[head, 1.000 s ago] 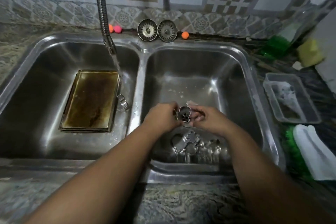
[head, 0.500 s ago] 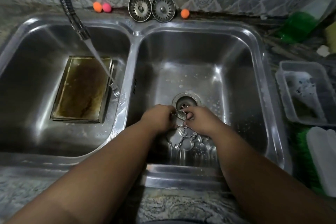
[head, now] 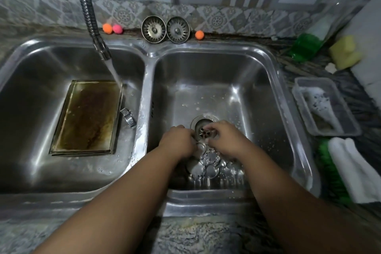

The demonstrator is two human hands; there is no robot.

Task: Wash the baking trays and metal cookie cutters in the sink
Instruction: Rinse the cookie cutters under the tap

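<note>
A patterned stone counter (head: 185, 237) carried a steel double sink (head: 150, 53) under a tiled wall, and both hands worked low in the right-hand basin.

At centre left, a stack of browned baking trays (head: 88, 117) lay flat in the left-hand basin, with tap water falling at its upper right corner. They were probably stiff and slick when wet, so best lifted by a long rim. The left hand (head: 177, 142) and right hand (head: 226, 140) met over the drain (head: 203, 128) at lower centre, fingers curled inward. Whether either grip pinched anything, I could not tell. Just below them lay a pile of metal cookie cutters (head: 206, 163), likely light, thin-edged and slippery, best taken by their flat walls. One lone cutter (head: 128, 117) stood just beside the trays.
</note>
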